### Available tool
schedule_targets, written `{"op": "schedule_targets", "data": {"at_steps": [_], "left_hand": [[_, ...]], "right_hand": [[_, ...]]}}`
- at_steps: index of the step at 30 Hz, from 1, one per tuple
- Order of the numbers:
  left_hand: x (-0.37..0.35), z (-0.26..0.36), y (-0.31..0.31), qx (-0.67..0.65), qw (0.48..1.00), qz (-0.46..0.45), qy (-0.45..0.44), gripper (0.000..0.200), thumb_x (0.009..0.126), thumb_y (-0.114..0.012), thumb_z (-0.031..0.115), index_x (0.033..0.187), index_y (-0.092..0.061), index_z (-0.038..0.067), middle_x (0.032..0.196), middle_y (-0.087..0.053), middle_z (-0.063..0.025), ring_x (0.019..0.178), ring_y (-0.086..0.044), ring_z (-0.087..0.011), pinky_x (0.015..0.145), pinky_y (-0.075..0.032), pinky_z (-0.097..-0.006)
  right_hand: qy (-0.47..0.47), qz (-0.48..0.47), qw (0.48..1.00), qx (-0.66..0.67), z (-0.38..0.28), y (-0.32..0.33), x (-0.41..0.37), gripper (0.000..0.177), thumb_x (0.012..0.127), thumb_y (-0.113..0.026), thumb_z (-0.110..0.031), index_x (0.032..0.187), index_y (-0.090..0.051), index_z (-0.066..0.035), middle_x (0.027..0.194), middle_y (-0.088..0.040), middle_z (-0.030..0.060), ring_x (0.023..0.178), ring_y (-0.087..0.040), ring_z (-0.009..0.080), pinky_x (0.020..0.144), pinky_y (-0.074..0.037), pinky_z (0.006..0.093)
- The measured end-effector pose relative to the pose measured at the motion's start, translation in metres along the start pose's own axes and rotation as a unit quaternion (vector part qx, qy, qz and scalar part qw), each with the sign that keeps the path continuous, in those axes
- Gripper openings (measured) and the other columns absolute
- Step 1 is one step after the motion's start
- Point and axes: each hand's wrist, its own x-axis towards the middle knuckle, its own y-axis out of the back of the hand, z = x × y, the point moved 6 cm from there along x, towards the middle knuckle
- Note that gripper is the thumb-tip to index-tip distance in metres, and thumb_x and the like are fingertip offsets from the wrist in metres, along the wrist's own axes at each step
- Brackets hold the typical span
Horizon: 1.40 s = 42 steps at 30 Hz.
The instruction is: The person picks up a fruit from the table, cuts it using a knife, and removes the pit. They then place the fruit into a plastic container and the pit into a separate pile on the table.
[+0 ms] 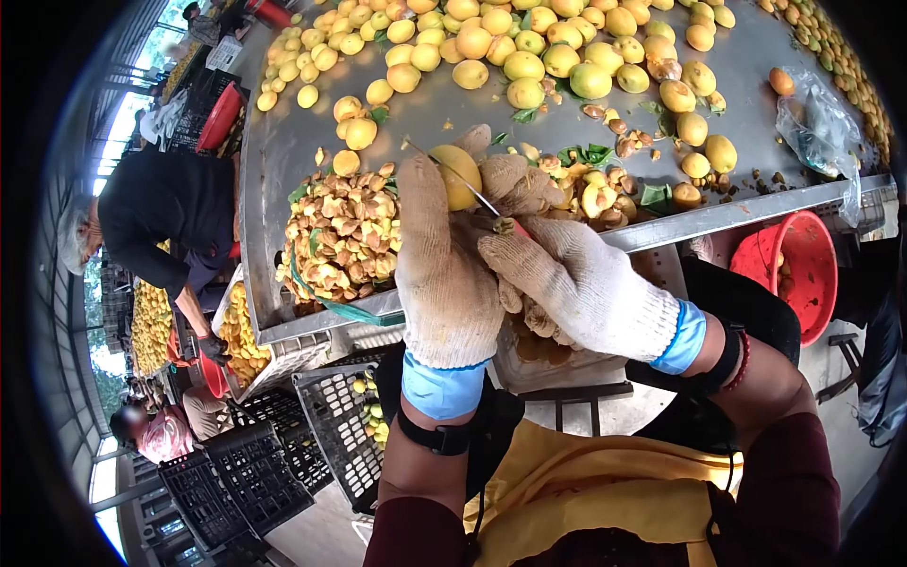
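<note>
My left hand [444,255], in a white knit glove over a blue one, grips a yellow fruit [460,176] at the near edge of the steel table [283,142]. My right hand [576,283], gloved the same way, holds a small knife [482,198] whose thin blade lies against the fruit. Just left of my hands a green basket [331,302] is heaped with peeled brownish pieces. Many whole yellow fruits [491,47] lie spread over the far part of the table. Peels and green leaves [590,156] litter the surface by my hands.
A red bucket [803,265] stands at the right below the table edge, and a clear plastic bag [817,123] lies on the table's right side. Black crates [331,425] sit on the floor at left. A person in dark clothes [161,213] works at the left, another crouches lower.
</note>
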Motion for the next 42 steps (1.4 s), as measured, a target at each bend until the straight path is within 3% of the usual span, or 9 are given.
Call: {"op": "schedule_targets", "data": {"at_steps": [8, 11, 16, 24, 26, 29, 32, 34, 42], "left_hand": [[-0.004, -0.001, 0.007, 0.2, 0.98, -0.003, -0.012, 0.063, 0.107, -0.049, 0.055, 0.14, -0.052, 0.001, 0.115, -0.068, -0.0123, 0.101, -0.069, -0.0261, 0.088, -0.059, -0.0409], [0.015, 0.009, 0.021, 0.152, 0.988, -0.002, -0.021, 0.063, 0.108, -0.048, 0.054, 0.143, -0.05, 0.002, 0.112, -0.068, -0.0113, 0.099, -0.07, -0.0254, 0.087, -0.059, -0.0406], [0.003, -0.009, -0.001, -0.004, 0.997, -0.045, 0.063, 0.07, 0.108, -0.041, 0.06, 0.147, -0.048, 0.002, 0.107, -0.067, -0.0126, 0.101, -0.068, -0.0277, 0.093, -0.057, -0.0425], [0.016, 0.007, 0.012, 0.211, 0.976, -0.047, 0.01, 0.071, 0.108, -0.04, 0.06, 0.152, -0.046, 0.004, 0.118, -0.063, -0.0177, 0.108, -0.064, -0.0343, 0.099, -0.056, -0.0492], [0.012, 0.002, 0.016, 0.197, 0.98, -0.019, -0.004, 0.068, 0.109, -0.042, 0.055, 0.149, -0.047, 0.0, 0.121, -0.064, -0.0196, 0.108, -0.064, -0.0331, 0.099, -0.055, -0.0494], [0.01, -0.01, 0.01, -0.047, 0.998, 0.013, 0.051, 0.054, 0.112, -0.047, 0.041, 0.139, -0.054, -0.005, 0.123, -0.065, -0.0129, 0.107, -0.067, -0.0228, 0.098, -0.054, -0.041], [0.012, -0.002, 0.013, 0.014, 0.998, 0.049, 0.03, 0.052, 0.112, -0.045, 0.04, 0.134, -0.058, -0.005, 0.121, -0.064, -0.0127, 0.105, -0.067, -0.0215, 0.093, -0.055, -0.0375], [0.011, 0.01, 0.009, 0.277, 0.96, 0.033, -0.011, 0.053, 0.112, -0.044, 0.043, 0.131, -0.06, -0.004, 0.115, -0.067, -0.0131, 0.102, -0.068, -0.0214, 0.088, -0.056, -0.0352], [0.01, -0.009, 0.014, 0.046, 0.996, 0.068, 0.041, 0.051, 0.113, -0.043, 0.042, 0.128, -0.061, -0.003, 0.11, -0.07, -0.0118, 0.102, -0.068, -0.02, 0.091, -0.055, -0.0344]], "right_hand": [[0.034, 0.034, 0.998, -0.036, -0.005, 0.009, -0.004, 0.057, 0.104, -0.058, -0.055, 0.087, -0.065, -0.001, 0.064, -0.06, 0.0044, 0.056, -0.059, 0.0114, 0.055, -0.05, 0.0289], [-0.079, -0.052, 0.993, 0.066, -0.012, 0.007, -0.009, 0.055, 0.104, -0.057, -0.056, 0.079, -0.059, -0.007, 0.06, -0.051, -0.0012, 0.048, -0.048, 0.0074, 0.043, -0.038, 0.0242], [0.001, -0.023, 0.997, 0.075, 0.011, 0.003, 0.001, 0.054, 0.104, -0.058, -0.053, 0.086, -0.064, -0.003, 0.066, -0.057, 0.0004, 0.056, -0.055, 0.0093, 0.051, -0.044, 0.0243], [-0.007, -0.013, 1.0, 0.01, -0.006, 0.015, -0.006, 0.054, 0.105, -0.058, -0.054, 0.091, -0.066, -0.002, 0.07, -0.059, 0.0006, 0.06, -0.059, 0.0083, 0.056, -0.05, 0.0253], [-0.074, -0.025, 0.997, 0.009, 0.0, 0.014, -0.007, 0.051, 0.104, -0.059, -0.052, 0.096, -0.066, -0.002, 0.07, -0.063, 0.0047, 0.062, -0.065, 0.015, 0.058, -0.053, 0.0301], [0.064, 0.074, 0.98, -0.175, -0.004, 0.023, 0.006, 0.043, 0.102, -0.063, -0.047, 0.107, -0.071, -0.004, 0.077, -0.07, 0.0162, 0.075, -0.073, 0.0353, 0.065, -0.057, 0.0444], [0.074, 0.068, 0.978, -0.181, -0.004, 0.025, 0.007, 0.045, 0.102, -0.062, -0.048, 0.109, -0.072, -0.005, 0.075, -0.069, 0.0173, 0.073, -0.072, 0.0378, 0.064, -0.057, 0.0463], [0.083, 0.069, 0.974, -0.197, -0.003, 0.027, 0.006, 0.047, 0.101, -0.062, -0.05, 0.11, -0.072, -0.005, 0.074, -0.068, 0.0193, 0.073, -0.071, 0.0404, 0.063, -0.056, 0.0478], [0.091, 0.081, 0.973, -0.198, -0.007, 0.029, 0.01, 0.04, 0.099, -0.068, -0.043, 0.116, -0.071, -0.007, 0.076, -0.07, 0.019, 0.074, -0.073, 0.0372, 0.062, -0.058, 0.0439]]}}
